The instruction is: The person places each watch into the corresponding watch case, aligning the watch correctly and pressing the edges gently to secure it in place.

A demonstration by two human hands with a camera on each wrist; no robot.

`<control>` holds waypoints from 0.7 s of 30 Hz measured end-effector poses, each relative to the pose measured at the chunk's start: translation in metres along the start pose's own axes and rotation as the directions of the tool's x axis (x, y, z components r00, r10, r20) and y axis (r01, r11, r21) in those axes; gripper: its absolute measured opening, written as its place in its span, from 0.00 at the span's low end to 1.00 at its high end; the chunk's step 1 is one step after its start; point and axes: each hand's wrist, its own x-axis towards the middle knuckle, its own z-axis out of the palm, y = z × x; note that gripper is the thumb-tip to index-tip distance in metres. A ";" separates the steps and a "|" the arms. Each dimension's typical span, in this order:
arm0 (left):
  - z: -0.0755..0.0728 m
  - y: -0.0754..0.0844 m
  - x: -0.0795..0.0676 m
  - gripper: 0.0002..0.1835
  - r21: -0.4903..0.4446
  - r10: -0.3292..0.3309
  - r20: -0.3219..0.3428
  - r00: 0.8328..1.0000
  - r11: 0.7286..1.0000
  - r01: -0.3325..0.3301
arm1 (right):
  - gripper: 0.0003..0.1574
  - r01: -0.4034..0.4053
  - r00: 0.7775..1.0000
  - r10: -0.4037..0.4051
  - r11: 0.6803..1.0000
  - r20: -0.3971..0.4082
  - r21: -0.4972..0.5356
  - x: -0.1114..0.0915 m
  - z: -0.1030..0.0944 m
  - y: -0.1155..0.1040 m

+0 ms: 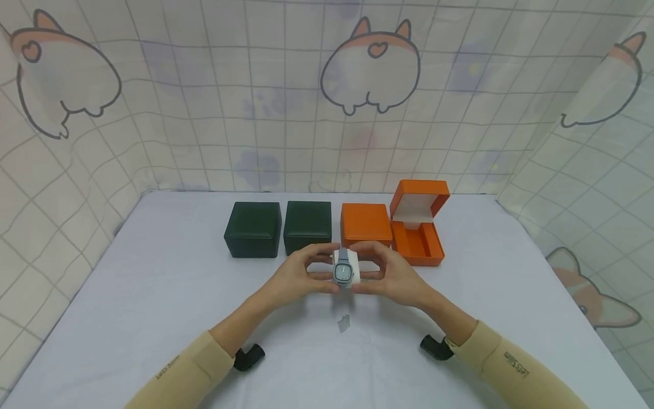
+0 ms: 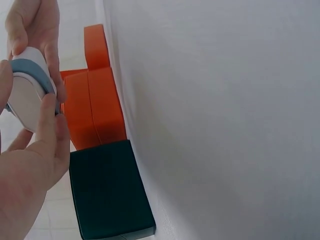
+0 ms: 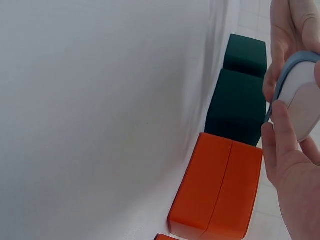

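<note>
A wristwatch point(image 1: 343, 271) with a grey-blue strap is wrapped around a white watch cushion point(image 1: 355, 263), its square dial facing up toward the head view. My left hand point(image 1: 298, 272) grips the cushion's left side, thumb at the near edge and fingers toward the far edge. From the other side my right hand point(image 1: 392, 274) holds it the same way. Both wrist views show the cushion's flat white end point(image 2: 24, 97) and the strap point(image 3: 287, 75) passing round it, with fingertips against the strap. The pair is held up over the table, in front of the closed orange box point(image 1: 365, 220).
Two closed dark green boxes point(image 1: 252, 227) stand left of the orange one along the table's back. Right of it, another orange box point(image 1: 438, 250) has its lid raised, showing a white lining. A small grey patch point(image 1: 344, 323) lies on the white tablecloth point(image 1: 153, 284) nearer the front.
</note>
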 end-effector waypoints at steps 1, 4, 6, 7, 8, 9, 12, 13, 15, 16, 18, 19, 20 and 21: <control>0.000 0.000 0.000 0.44 0.001 0.005 -0.003 1.000 1.000 -0.005 | 0.42 -0.002 1.000 0.002 1.000 -0.003 -0.004 0.000 0.000 -0.001; 0.001 -0.001 0.000 0.44 0.009 0.014 -0.012 1.000 1.000 -0.014 | 0.42 -0.003 1.000 0.003 1.000 -0.012 -0.013 0.000 0.001 -0.003; 0.001 -0.001 0.000 0.44 0.012 0.021 -0.015 1.000 1.000 -0.021 | 0.41 0.002 1.000 -0.002 1.000 -0.017 -0.017 0.000 0.002 -0.003; 0.002 -0.002 0.000 0.44 0.007 0.023 -0.014 1.000 1.000 -0.023 | 0.41 0.003 1.000 -0.004 1.000 -0.020 -0.019 0.000 0.002 -0.004; 0.002 -0.002 0.000 0.44 0.003 0.027 -0.012 1.000 1.000 -0.027 | 0.41 0.004 1.000 -0.004 1.000 -0.023 -0.021 0.001 0.002 -0.003; 0.003 -0.002 0.000 0.44 -0.001 0.031 -0.010 0.999 1.000 -0.031 | 0.41 0.003 1.000 -0.004 1.000 -0.027 -0.023 0.001 0.003 -0.003; 0.004 -0.002 0.000 0.44 -0.009 0.041 -0.004 0.999 0.999 -0.041 | 0.41 0.002 0.999 -0.003 1.000 -0.039 -0.030 0.001 0.004 -0.002; 0.004 -0.002 0.001 0.44 -0.010 0.043 -0.003 0.999 0.999 -0.043 | 0.41 0.001 0.999 -0.002 0.999 -0.043 -0.032 0.001 0.004 -0.002; 0.004 -0.002 0.001 0.43 -0.007 0.048 -0.005 0.999 0.999 -0.048 | 0.41 0.005 0.999 -0.007 0.999 -0.048 -0.035 0.001 0.005 -0.001; 0.004 -0.002 0.001 0.43 -0.008 0.049 -0.008 0.999 0.999 -0.049 | 0.40 0.009 0.999 -0.011 0.999 -0.048 -0.037 0.002 0.005 -0.001; 0.004 -0.002 0.001 0.43 -0.007 0.045 -0.014 0.999 0.999 -0.045 | 0.40 0.018 0.999 -0.020 0.999 -0.048 -0.039 0.003 0.005 -0.001; 0.004 -0.001 0.001 0.43 -0.005 0.042 -0.016 0.999 0.999 -0.043 | 0.40 0.024 0.999 -0.026 0.999 -0.048 -0.039 0.003 0.005 -0.001; 0.004 -0.001 0.001 0.44 -0.005 0.040 -0.018 0.999 0.999 -0.040 | 0.40 0.027 0.998 -0.029 0.999 -0.048 -0.042 0.004 0.005 -0.001; 0.004 -0.001 0.001 0.44 -0.003 0.037 -0.019 0.999 0.999 -0.037 | 0.41 0.030 0.998 -0.032 0.999 -0.049 -0.044 0.004 0.005 -0.002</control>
